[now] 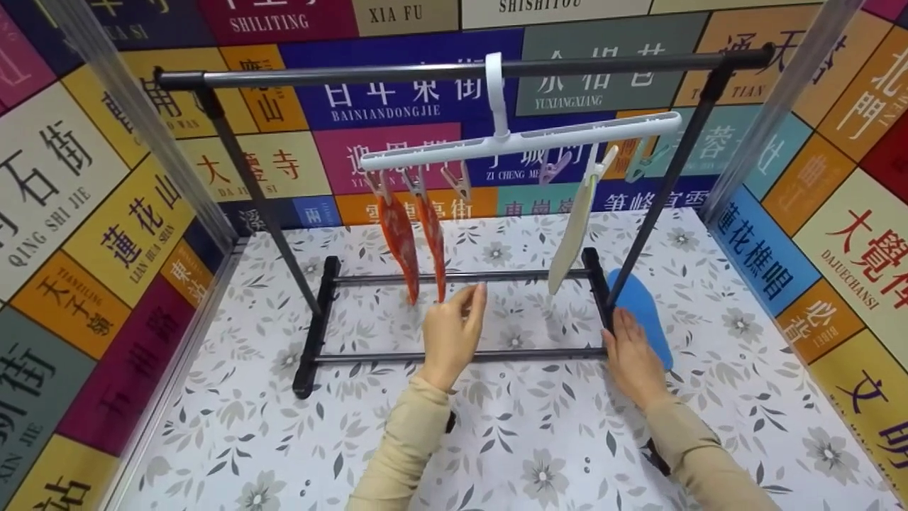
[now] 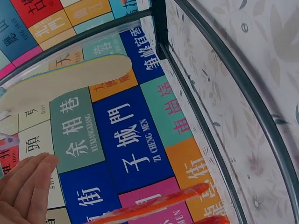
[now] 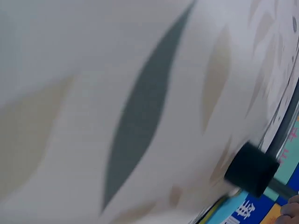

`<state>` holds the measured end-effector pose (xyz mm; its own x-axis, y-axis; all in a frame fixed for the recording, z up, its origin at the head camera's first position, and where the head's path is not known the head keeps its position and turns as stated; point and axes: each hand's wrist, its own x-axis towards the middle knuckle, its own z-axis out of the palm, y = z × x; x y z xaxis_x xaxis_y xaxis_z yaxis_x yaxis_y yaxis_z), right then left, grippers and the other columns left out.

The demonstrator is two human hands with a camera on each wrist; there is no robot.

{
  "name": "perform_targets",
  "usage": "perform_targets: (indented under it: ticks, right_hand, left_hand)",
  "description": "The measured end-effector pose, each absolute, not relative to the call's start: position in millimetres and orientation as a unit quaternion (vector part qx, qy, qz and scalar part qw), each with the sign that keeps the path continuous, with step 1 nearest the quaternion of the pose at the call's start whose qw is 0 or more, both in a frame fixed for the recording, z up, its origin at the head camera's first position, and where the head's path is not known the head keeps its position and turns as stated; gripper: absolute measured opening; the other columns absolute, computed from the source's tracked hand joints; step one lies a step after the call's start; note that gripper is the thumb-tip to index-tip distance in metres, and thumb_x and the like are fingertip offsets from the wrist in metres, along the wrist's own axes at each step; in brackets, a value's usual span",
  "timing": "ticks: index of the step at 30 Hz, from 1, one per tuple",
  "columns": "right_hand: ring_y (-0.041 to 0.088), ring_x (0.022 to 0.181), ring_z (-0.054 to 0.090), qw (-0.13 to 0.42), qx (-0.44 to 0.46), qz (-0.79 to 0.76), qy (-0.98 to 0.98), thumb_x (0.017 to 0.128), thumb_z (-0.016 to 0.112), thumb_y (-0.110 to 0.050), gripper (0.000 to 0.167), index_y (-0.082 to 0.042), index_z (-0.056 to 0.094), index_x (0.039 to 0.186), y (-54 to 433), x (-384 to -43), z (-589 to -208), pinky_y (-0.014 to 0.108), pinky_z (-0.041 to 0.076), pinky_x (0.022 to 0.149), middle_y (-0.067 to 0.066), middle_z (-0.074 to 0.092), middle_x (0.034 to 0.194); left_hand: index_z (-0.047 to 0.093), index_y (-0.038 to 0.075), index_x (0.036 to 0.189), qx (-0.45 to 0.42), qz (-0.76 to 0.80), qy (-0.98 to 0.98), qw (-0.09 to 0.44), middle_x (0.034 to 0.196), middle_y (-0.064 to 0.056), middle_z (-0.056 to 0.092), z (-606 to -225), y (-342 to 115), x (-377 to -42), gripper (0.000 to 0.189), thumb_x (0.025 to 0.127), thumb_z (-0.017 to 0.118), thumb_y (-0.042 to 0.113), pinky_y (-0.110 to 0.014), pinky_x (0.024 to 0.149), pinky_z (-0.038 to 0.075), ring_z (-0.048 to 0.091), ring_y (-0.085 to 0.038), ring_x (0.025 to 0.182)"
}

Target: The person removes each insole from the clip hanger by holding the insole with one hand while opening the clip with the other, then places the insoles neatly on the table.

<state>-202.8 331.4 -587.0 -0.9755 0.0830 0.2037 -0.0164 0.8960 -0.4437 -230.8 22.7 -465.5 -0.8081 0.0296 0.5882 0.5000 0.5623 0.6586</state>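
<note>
My left hand point(image 1: 451, 337) is raised just in front of the hanging orange insoles point(image 1: 401, 238), its fingers loosely bent around nothing. In the left wrist view, the fingers point(image 2: 32, 186) look relaxed. My right hand point(image 1: 635, 355) lies low beside the rack's right foot, straight fingers over the near side of a blue insole point(image 1: 649, 312) on the table. A cream insole point(image 1: 571, 238) hangs from a clip at the right of the white hanger point(image 1: 521, 142). Only a few fingertips show at the corner of the right wrist view.
The hanger hooks over the top bar of a dark metal rack point(image 1: 397, 73). Bare clips, including a purple clip point(image 1: 555, 169) and a green clip point(image 1: 645, 162), dangle from it. Two low bars join the rack's feet on a floral tablecloth point(image 1: 543, 454). Sign-printed walls surround it.
</note>
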Motion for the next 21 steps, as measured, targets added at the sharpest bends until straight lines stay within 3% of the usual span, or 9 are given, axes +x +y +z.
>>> perform_targets:
  ticks: [4, 10, 15, 21]
  right_hand:
    - [0.051, 0.144, 0.023, 0.105, -0.006, 0.223, -0.969, 0.109, 0.031, -0.036, 0.062, 0.006, 0.024, 0.153, 316.9, -208.1, -587.2, 0.061, 0.023, 0.115, 0.028, 0.023, 0.159]
    - [0.045, 0.147, 0.022, 0.114, 0.012, 0.240, -0.964, 0.106, 0.042, -0.030, 0.063, 0.007, 0.021, 0.153, 290.6, -220.0, -580.9, 0.054, 0.021, 0.118, 0.027, 0.022, 0.159]
    - [0.046, 0.147, 0.019, 0.108, 0.011, 0.264, -0.958, 0.098, 0.057, -0.045, 0.084, 0.003, 0.018, 0.155, 275.9, -232.0, -575.3, 0.055, 0.024, 0.117, 0.024, 0.018, 0.162]
    - [0.044, 0.148, 0.019, 0.108, -0.008, 0.276, -0.955, 0.095, 0.058, -0.054, 0.093, 0.001, 0.015, 0.156, 268.4, -243.9, -572.1, 0.058, 0.028, 0.114, 0.022, 0.017, 0.163]
  left_hand:
    - [0.077, 0.008, 0.103, -0.153, -0.439, -0.844, 0.266, 0.089, -0.007, 0.077, -462.8, 23.2, -241.2, 0.034, 0.102, 0.052, 0.032, -0.026, 0.067, 0.058, 0.075, -0.015, 0.073]
    - [0.077, 0.012, 0.105, -0.136, -0.409, -0.860, 0.275, 0.093, -0.003, 0.078, -453.8, 28.4, -252.4, 0.034, 0.102, 0.052, 0.034, -0.031, 0.067, 0.059, 0.075, -0.015, 0.073]
    - [0.078, 0.014, 0.105, -0.124, -0.392, -0.865, 0.288, 0.090, -0.001, 0.078, -442.9, 37.2, -257.2, 0.035, 0.102, 0.050, 0.036, -0.034, 0.066, 0.057, 0.074, -0.014, 0.071]
    - [0.077, 0.011, 0.109, -0.143, -0.394, -0.863, 0.280, 0.095, -0.004, 0.078, -431.9, 49.3, -265.7, 0.036, 0.103, 0.050, 0.035, -0.033, 0.064, 0.056, 0.069, -0.015, 0.059]
